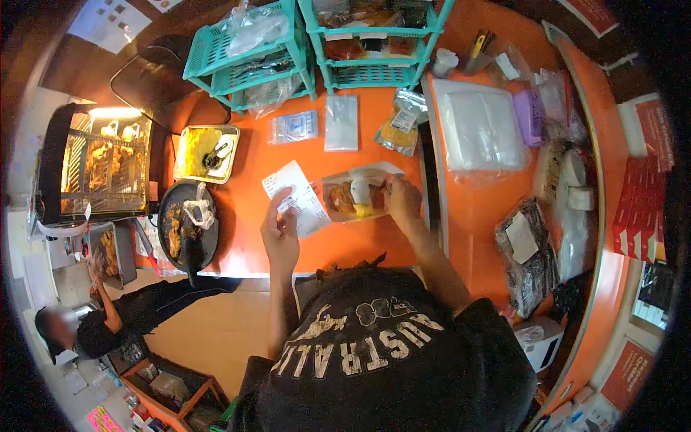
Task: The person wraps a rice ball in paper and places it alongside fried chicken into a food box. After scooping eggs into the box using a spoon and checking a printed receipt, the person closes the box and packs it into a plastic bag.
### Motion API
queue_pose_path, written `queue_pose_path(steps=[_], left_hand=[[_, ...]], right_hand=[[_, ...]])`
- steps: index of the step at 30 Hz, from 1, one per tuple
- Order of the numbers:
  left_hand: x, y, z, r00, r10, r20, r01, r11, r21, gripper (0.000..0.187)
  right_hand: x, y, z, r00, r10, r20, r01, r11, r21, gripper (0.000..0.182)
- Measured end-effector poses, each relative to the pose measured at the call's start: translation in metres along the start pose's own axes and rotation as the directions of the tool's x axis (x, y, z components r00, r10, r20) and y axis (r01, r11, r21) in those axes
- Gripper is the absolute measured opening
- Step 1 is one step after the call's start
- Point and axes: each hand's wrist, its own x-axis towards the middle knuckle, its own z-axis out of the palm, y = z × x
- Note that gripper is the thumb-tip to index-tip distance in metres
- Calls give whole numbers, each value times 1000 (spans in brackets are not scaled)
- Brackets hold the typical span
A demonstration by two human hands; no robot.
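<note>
Between the bent fingers and thumb of the left hand (279,230) sits a white, printed paper slip (302,191), gripped along its left edge and lying aslant. It should weigh almost nothing and flop or crease easily, so a light pinch near the edge would suit it.

To the right of that grip, the right hand (405,201) has its fingers curled close together at the right end of a shallow, pale-brown, open food box (338,177). Whether they pinch its rim or only rest there, I cannot tell. The box lies between the two hands, holding a browned fried piece (338,196), a white rounded item (360,192) and some soft-looking yellow food (368,211). Its walls are probably thin and easily bent, its load light but loose and perhaps greasy; holding it low on opposite sides, kept level, looks safest.

Beyond the fingers, on the orange counter (248,230), lie a blue-printed clear packet (296,127) and a foil-edged pouch (400,129). Left of the left fingers are a round black pan (208,245) and a rectangular metal tray (236,155); farther right of the right fingers lies a stack of translucent plastic bags (476,126).
</note>
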Motion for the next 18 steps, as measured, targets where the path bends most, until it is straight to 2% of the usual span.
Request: queue_pose_path(steps=[2, 4, 6, 8, 10, 12, 14, 15, 17, 18], left_hand=[[1, 8, 4, 999, 43, -16, -42, 998, 38, 32], [1, 8, 4, 996, 80, -27, -78, 994, 75, 34], [0, -1, 3, 999, 35, -26, -34, 999, 15, 34], [-2, -1, 2, 999, 40, -29, -40, 999, 11, 34], [-3, -1, 1, 998, 44, -35, -43, 999, 6, 35], [-3, 0, 2, 999, -25, -40, 23, 999, -48, 34], [-2, 0, 4, 998, 11, -58, -11, 1000, -3, 34], [-2, 0, 3, 996, 49, -74, -45, 998, 45, 34], [-2, -1, -1, 998, 33, -58, -30, 998, 49, 32], [-2, -2, -2, 999, 18, -35, -17, 999, 48, 31]], right_hand=[[3, -5, -3, 969, 211, 127, -209, 977, -27, 35], [1, 1, -1, 981, 155, 118, -154, 988, -12, 31], [-1, 13, 5, 989, 101, 107, -101, 995, -2, 28], [-2, 25, 18, 997, 71, 0, -71, 997, 9, 24], [0, 25, 11, 992, 110, 55, -112, 993, 34, 24], [2, 28, 2, 983, 149, 109, -155, 986, 52, 25], [6, 31, -6, 982, 86, 168, -137, 937, 321, 27], [8, 31, -6, 982, 80, 170, -132, 937, 322, 27], [10, 31, -5, 964, 19, 265, -175, 797, 578, 27], [11, 24, -10, 964, 19, 266, -175, 797, 578, 27]])
